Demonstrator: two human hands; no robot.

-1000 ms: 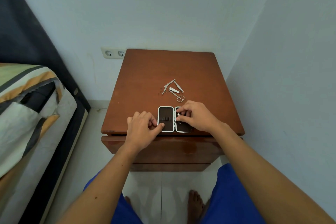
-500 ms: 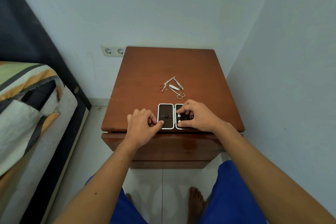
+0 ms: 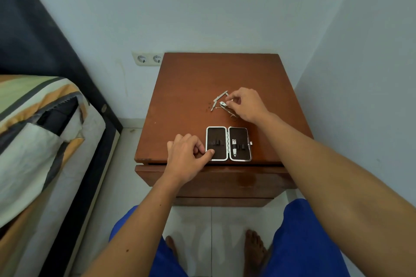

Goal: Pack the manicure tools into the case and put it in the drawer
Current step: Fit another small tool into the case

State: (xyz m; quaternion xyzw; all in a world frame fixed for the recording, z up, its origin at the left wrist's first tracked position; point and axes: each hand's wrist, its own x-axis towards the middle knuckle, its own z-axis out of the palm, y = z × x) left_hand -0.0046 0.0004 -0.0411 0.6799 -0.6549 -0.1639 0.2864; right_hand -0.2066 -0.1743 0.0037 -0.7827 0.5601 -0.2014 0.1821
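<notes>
Now our left hand (image 3: 186, 155) pins the open case (image 3: 228, 144) at its left edge so it won't slide, thumb pressed flat, while our right hand (image 3: 246, 104), just beyond the case, pinches a nail clipper (image 3: 223, 104) from the loose tools (image 3: 219, 96).

Right hand (image 3: 246, 104) is off the case (image 3: 228, 144) now and out over the loose tools (image 3: 221, 103) at mid-table, thumb and forefinger pinched at the small nail clipper (image 3: 223, 104) in that pile; whether it is lifted clear of the wood cannot be told. The case's right half, covered by that hand a second ago, lies in plain sight, one silver tool (image 3: 234, 147) strapped under its elastic loops.
</notes>
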